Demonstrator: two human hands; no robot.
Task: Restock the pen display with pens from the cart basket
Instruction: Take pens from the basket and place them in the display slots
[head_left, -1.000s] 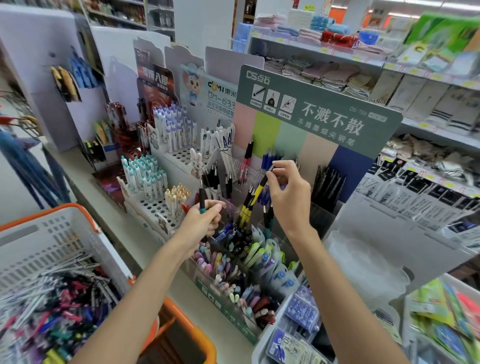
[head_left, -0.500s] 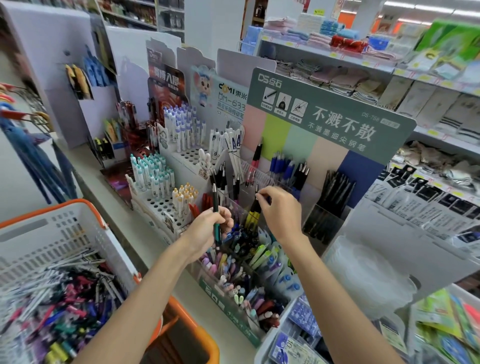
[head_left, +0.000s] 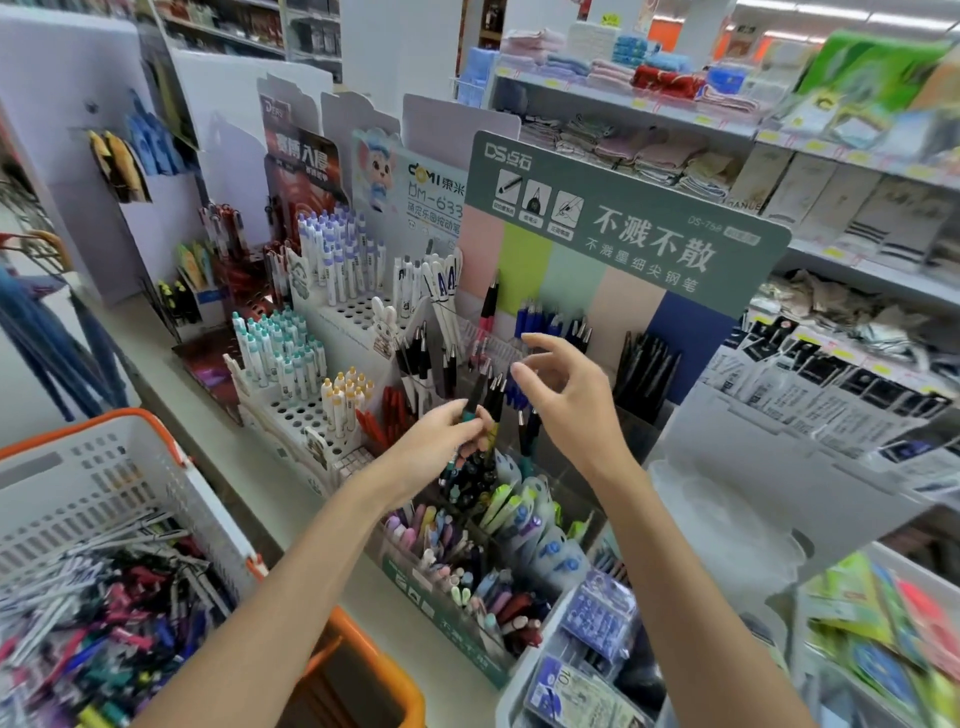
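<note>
Left grip (head_left: 436, 441): pinching one dark pen (head_left: 477, 397) over the pen display (head_left: 623, 223) slots, toward the right end of the table (head_left: 249, 499); right grip (head_left: 576, 410): spread, empty; hazard, judged: crowded upright pens may topple, or the pen may enter a wrong slot; cart basket (head_left: 78, 493) off the near edge; stocked shop shelves behind

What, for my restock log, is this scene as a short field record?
left hand: pinches a dark pen with teal grip above the display's cups
right hand: open, empty, beside that pen
display: green-headed cardboard pen display, partly stocked
basket: white plastic basket with orange rim, holding a heap of loose pens
</note>
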